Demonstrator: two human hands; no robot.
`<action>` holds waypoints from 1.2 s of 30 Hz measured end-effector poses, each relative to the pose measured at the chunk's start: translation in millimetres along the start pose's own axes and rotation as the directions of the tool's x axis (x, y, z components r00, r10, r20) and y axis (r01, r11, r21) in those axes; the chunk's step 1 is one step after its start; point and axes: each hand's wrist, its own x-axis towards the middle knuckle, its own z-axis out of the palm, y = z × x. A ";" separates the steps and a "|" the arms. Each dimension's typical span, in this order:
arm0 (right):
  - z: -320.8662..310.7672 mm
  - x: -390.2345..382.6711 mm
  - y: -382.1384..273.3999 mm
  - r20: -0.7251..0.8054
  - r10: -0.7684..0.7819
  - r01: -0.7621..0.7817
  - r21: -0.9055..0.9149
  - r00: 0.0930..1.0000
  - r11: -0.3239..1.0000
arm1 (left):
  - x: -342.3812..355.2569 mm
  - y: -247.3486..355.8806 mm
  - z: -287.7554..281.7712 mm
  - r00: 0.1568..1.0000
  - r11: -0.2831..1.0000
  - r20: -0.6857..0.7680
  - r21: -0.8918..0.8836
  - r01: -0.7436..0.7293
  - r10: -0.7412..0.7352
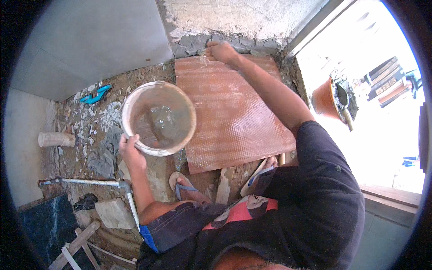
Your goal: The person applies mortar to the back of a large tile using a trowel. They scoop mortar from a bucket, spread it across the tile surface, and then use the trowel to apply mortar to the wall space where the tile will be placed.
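Note:
My left hand (130,150) is closed on the near left rim of a pale round bucket (128,107), which tilts toward me with murky water (164,119) inside. My right hand (221,51) reaches far forward, close to the grey cement band (186,45) at the foot of the wall. Its fingers bend downward and are blurred, and pale streaks like splashed water show just below them. Under my right arm lies a reddish-brown textured sheet (234,112) on the floor, beside the bucket.
Rubble and white chips (110,118) cover the floor on the left, with a turquoise tool (96,94) and a grey cloth (103,159). White pipe (90,181) and wood pieces (85,243) lie near left. An orange bucket (325,99) with a trowel (344,101) stands by the bright doorway.

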 end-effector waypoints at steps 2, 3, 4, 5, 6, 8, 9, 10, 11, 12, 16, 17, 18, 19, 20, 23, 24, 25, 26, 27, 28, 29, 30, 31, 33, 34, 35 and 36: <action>-23.0 -14.2 -15.7 -0.010 0.001 -0.001 -0.066 1.000 0.998 | 8.6 -0.8 -21.3 0.999 1.000 -0.029 -0.007 -0.014 0.014; -32.0 -24.3 -23.5 -0.054 -0.006 -0.007 -0.232 0.999 0.973 | 12.4 -2.2 -33.7 0.997 0.999 -0.066 -0.007 -0.033 0.032; -43.3 -33.8 -28.5 -0.096 -0.020 -0.019 -0.388 0.995 0.921 | 15.3 -1.2 -44.3 0.993 0.999 -0.101 -0.002 -0.053 0.053; -63.9 -43.3 -29.3 -0.113 -0.092 0.019 -0.524 0.989 0.852 | 21.8 -3.0 -54.9 0.989 0.998 -0.127 -0.003 -0.070 0.069; -87.5 -53.8 -26.9 -0.119 -0.162 0.048 -0.645 0.980 0.763 | 31.8 -9.7 -75.7 0.988 0.997 -0.135 -0.005 -0.074 0.073; -144.4 -95.0 -25.2 -0.248 -0.262 0.000 -0.726 0.933 0.687 | 37.4 -8.3 -73.3 0.978 0.998 -0.198 -0.016 -0.062 0.058; -177.6 -109.5 -20.0 -0.290 -0.168 -0.070 -0.660 0.942 0.748 | 39.0 -4.3 -75.0 0.971 0.998 -0.233 -0.018 -0.064 0.058; -206.6 -127.2 -13.4 -0.350 -0.266 -0.069 -0.709 0.898 0.702 | 52.8 -11.7 -103.4 0.964 0.996 -0.252 -0.026 -0.090 0.080; -208.1 -158.9 -32.1 -0.410 -0.201 -0.156 -0.687 0.890 0.710 | 61.8 -19.4 -136.8 0.952 0.993 -0.287 -0.025 -0.116 0.105; -262.3 -188.4 -8.8 -0.482 -0.243 -0.267 -0.763 0.842 0.589 | 67.2 -21.9 -128.2 0.948 0.992 -0.308 -0.067 -0.110 0.084; -359.8 -341.1 42.2 -0.726 -0.221 -0.655 -0.684 0.651 0.321 | 96.5 -34.6 -146.3 0.932 0.991 -0.363 -0.111 -0.071 0.026; -381.4 -376.1 62.3 -0.735 -0.265 -0.684 -0.678 0.624 0.269 | 105.0 -42.7 -148.0 0.929 0.992 -0.370 -0.114 -0.061 0.015; -384.4 -394.5 73.8 -0.798 -0.149 -0.729 -0.596 0.583 0.336 | 113.5 -46.9 -158.2 0.924 0.992 -0.383 -0.109 -0.061 0.015; -383.7 -401.2 83.3 -0.833 -0.030 -0.755 -0.514 0.552 0.407 | 124.6 -57.5 -201.0 0.926 0.983 -0.337 0.123 -0.135 0.170; -406.0 -422.3 97.4 -0.833 0.126 -0.793 -0.450 0.538 0.411 | 129.3 -72.2 -215.0 0.929 0.943 -0.290 0.301 -0.138 0.228; -374.2 -425.8 99.9 -0.837 0.377 -0.809 -0.125 0.397 0.575 | 122.2 -84.4 -247.8 0.931 0.948 -0.305 0.301 -0.105 0.200; -385.3 -433.9 103.9 -0.809 0.386 -0.735 -0.083 0.444 0.673 | 122.9 -95.3 -248.5 0.938 0.979 -0.321 0.190 -0.076 0.135; -386.7 -423.1 103.8 -0.844 0.386 -0.787 -0.069 0.374 0.613 | 124.9 -95.3 -267.4 0.956 0.984 -0.274 0.168 -0.061 0.106; -378.0 -429.3 82.2 -0.836 0.392 -0.849 -0.153 0.385 0.506 | 122.1 -103.8 -236.8 0.915 0.996 -0.400 -0.093 0.017 -0.053; -380.9 -425.3 80.8 -0.835 0.344 -0.845 -0.236 0.429 0.480 | 119.3 -108.7 -249.3 0.915 0.981 -0.393 0.192 -0.009 0.085; -377.1 -416.3 77.9 -0.835 0.303 -0.835 -0.288 0.459 0.470 | 117.6 -109.6 -263.2 0.898 0.960 -0.429 0.278 0.029 0.097; -375.9 -409.2 73.1 -0.830 0.261 -0.821 -0.342 0.492 0.458 | 115.3 -108.6 -276.9 0.878 0.931 -0.465 0.357 0.071 0.111; -383.5 -412.4 65.7 -0.828 0.215 -0.812 -0.397 0.518 0.429 | 112.1 -113.3 -275.5 0.854 0.916 -0.509 0.385 0.113 0.109; -393.3 -419.3 56.4 -0.824 0.175 -0.807 -0.445 0.539 0.389 | 112.4 -117.7 -261.3 0.839 0.902 -0.536 0.403 0.156 0.094; -401.2 -421.3 27.4 -0.778 0.177 -0.773 -0.513 0.602 0.374 | 109.6 -111.6 -246.8 0.808 0.875 -0.577 0.445 0.190 0.117; -407.6 -426.1 15.1 -0.788 0.192 -0.791 -0.503 0.585 0.348 | 110.2 -108.0 -235.8 0.801 0.858 -0.583 0.473 0.198 0.137; -413.9 -423.9 4.6 -0.793 0.202 -0.803 -0.501 0.575 0.322 | 109.8 -104.6 -230.1 0.786 0.844 -0.596 0.497 0.202 0.163; -418.4 -419.5 -2.9 -0.797 0.188 -0.803 -0.502 0.574 0.323 | 108.7 -97.7 -226.0 0.771 0.826 -0.603 0.528 0.196 0.202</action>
